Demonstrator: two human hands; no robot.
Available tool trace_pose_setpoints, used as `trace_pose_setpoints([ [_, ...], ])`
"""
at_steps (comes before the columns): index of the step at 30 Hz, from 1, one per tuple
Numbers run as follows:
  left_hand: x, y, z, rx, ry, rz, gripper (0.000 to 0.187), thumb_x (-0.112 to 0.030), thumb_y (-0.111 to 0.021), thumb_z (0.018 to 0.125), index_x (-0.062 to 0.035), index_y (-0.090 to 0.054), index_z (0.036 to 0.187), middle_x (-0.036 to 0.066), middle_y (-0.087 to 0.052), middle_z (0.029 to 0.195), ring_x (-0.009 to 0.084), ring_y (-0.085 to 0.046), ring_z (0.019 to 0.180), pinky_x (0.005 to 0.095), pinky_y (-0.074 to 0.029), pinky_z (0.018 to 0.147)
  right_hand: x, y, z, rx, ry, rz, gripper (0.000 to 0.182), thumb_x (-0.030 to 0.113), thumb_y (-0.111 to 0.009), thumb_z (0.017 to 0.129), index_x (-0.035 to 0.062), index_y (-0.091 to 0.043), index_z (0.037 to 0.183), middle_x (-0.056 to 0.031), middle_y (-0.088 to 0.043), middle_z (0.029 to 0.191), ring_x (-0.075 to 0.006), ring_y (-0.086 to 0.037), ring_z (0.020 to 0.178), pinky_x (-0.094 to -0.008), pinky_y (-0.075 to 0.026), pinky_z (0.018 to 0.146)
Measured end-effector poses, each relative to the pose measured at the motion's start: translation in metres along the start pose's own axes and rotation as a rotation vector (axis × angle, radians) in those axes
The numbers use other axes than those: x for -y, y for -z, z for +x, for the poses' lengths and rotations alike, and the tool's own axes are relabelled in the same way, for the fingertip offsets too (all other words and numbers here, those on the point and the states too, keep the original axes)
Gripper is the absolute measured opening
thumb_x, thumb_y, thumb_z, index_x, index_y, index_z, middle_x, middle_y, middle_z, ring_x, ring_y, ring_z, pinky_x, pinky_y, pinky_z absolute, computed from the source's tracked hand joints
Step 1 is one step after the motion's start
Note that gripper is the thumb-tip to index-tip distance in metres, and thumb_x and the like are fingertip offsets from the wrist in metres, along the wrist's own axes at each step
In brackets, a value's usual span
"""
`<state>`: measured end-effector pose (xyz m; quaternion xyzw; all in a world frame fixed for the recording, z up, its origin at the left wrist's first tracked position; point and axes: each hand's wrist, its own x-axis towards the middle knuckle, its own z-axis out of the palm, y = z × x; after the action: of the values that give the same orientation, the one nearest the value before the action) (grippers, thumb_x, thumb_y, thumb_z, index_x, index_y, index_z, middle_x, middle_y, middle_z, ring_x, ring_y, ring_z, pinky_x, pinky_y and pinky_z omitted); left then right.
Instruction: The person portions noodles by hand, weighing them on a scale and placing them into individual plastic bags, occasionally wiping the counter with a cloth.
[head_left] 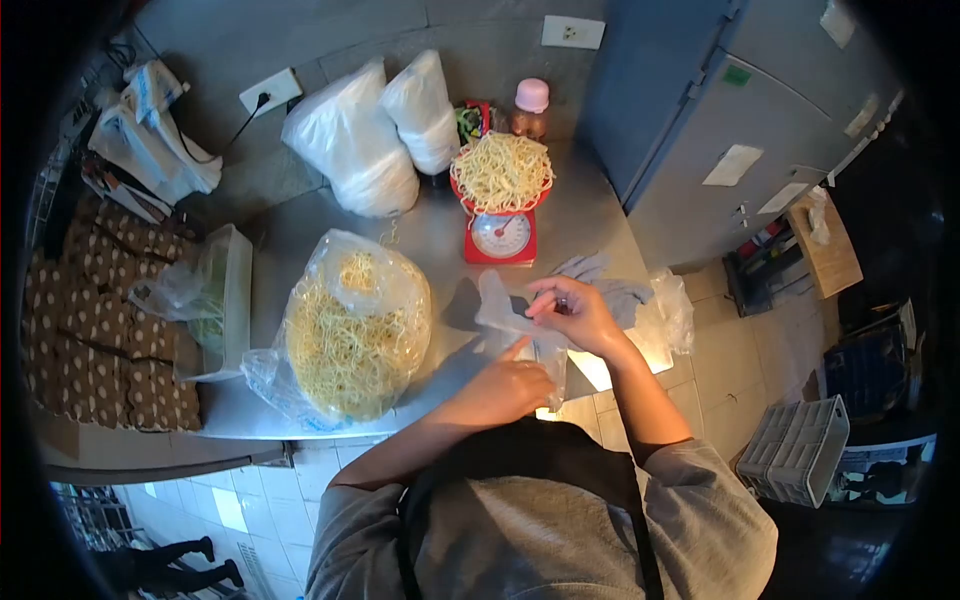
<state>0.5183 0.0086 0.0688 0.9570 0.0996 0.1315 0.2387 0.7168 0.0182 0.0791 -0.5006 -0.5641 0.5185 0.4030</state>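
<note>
A clear plastic bag hangs loosely between my hands at the front edge of the metal table. My left hand grips its lower part, index finger stretched along the film and the other fingers curled. Above it, my right hand is closed in a pinch at the upper part of the bag; the exact contact is hard to see. Beyond them, a red dial scale carries a heap of noodles. To the left sits a big clear bag of noodles, its top slack.
Two filled white plastic bags and a pink-capped jar stand along the wall. A grey cloth lies right of my hands. At left is a translucent bin; a grey crate sits on the floor.
</note>
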Motion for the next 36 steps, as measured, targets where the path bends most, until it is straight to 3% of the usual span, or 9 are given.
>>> trace_pose_setpoints([
  [9,0.047,-0.035,-0.053,-0.147,0.417,-0.642,0.038,-0.025,-0.071,0.075,-0.0062,-0.063,0.107,0.011,-0.063,0.108,0.0258,-0.056,0.108,0.0395,-0.041,0.095,-0.094,-0.050,-0.007,-0.006,-0.111,-0.235,0.021,0.013,-0.064,0.085,0.0009,-0.059,0.102,-0.0044,-0.065,0.085,-0.0113,-0.059,0.080,-0.0265,-0.047,0.074],
  [13,0.058,-0.039,-0.050,-0.862,0.671,-0.152,0.021,-0.013,-0.070,0.075,-0.0061,-0.066,0.094,0.009,-0.057,0.117,0.0297,-0.050,0.111,0.0376,-0.043,0.090,-0.083,-0.040,-0.016,-0.018,-0.114,0.179,0.007,0.007,-0.059,0.087,0.0020,-0.059,0.093,-0.0032,-0.065,0.082,-0.0089,-0.058,0.078,-0.0252,-0.046,0.076],
  [17,0.066,0.000,-0.036,-0.676,0.459,-0.156,0.017,-0.008,-0.069,0.074,-0.0054,-0.064,0.091,0.011,-0.053,0.120,0.0280,-0.050,0.110,0.0387,-0.042,0.092,-0.058,-0.026,-0.033,0.090,-0.149,0.252,0.011,0.007,-0.061,0.086,0.0023,-0.059,0.096,-0.0024,-0.066,0.086,-0.0110,-0.060,0.082,-0.0261,-0.046,0.081],
  [20,0.071,0.009,-0.030,-0.472,0.421,-0.256,0.015,-0.010,-0.069,0.075,-0.0072,-0.064,0.089,0.009,-0.058,0.109,0.0277,-0.051,0.108,0.0397,-0.039,0.094,-0.020,-0.021,-0.044,-0.196,-0.060,-0.048,0.022,0.008,-0.065,0.083,0.0035,-0.059,0.104,-0.0013,-0.067,0.089,-0.0131,-0.060,0.084,-0.0278,-0.046,0.083],
  [22,0.071,0.016,-0.023,-0.336,0.328,-0.105,0.013,-0.012,-0.068,0.076,-0.0080,-0.063,0.087,0.008,-0.061,0.103,0.0268,-0.052,0.108,0.0407,-0.038,0.095,0.005,-0.023,-0.042,-0.283,0.268,-0.248,0.022,0.010,-0.067,0.081,0.0037,-0.061,0.101,-0.0003,-0.066,0.084,-0.0141,-0.060,0.081,-0.0284,-0.046,0.080],
  [26,0.047,0.028,-0.004,-0.394,0.193,-0.193,0.012,-0.016,-0.067,0.077,-0.0065,-0.062,0.083,0.008,-0.061,0.088,0.0247,-0.056,0.094,0.0391,-0.041,0.088,0.022,-0.011,-0.040,0.014,0.388,-0.602,0.013,0.012,-0.069,0.080,0.0019,-0.066,0.087,-0.0003,-0.063,0.073,-0.0124,-0.057,0.074,-0.0271,-0.045,0.071],
  [29,0.040,0.040,-0.002,-0.394,0.240,-0.584,0.012,-0.019,-0.066,0.081,-0.0069,-0.062,0.080,0.008,-0.061,0.076,0.0243,-0.057,0.085,0.0408,-0.038,0.095,0.022,0.004,-0.045,-0.030,-0.108,-0.061,0.013,0.013,-0.069,0.080,0.0011,-0.066,0.077,-0.0007,-0.061,0.069,-0.0100,-0.056,0.072,-0.0250,-0.043,0.065],
  [31,0.042,0.044,-0.009,-0.209,0.244,-0.818,0.015,-0.021,-0.064,0.083,-0.0075,-0.063,0.079,0.008,-0.059,0.067,0.0240,-0.058,0.079,0.0432,-0.033,0.101,0.009,0.010,-0.043,-0.073,-0.005,0.160,0.011,0.013,-0.071,0.079,0.0023,-0.066,0.077,-0.0006,-0.061,0.070,-0.0079,-0.054,0.071,-0.0226,-0.041,0.064],
  [36,0.051,0.040,-0.010,-0.278,0.399,-0.118,0.013,-0.022,-0.066,0.080,-0.0103,-0.068,0.085,0.006,-0.057,0.063,0.0222,-0.058,0.071,0.0478,-0.023,0.107,0.021,-0.005,-0.034,0.015,0.448,-0.208,0.011,0.014,-0.074,0.074,0.0060,-0.067,0.073,-0.0012,-0.060,0.070,-0.0162,-0.053,0.072,-0.0300,-0.040,0.073],
])
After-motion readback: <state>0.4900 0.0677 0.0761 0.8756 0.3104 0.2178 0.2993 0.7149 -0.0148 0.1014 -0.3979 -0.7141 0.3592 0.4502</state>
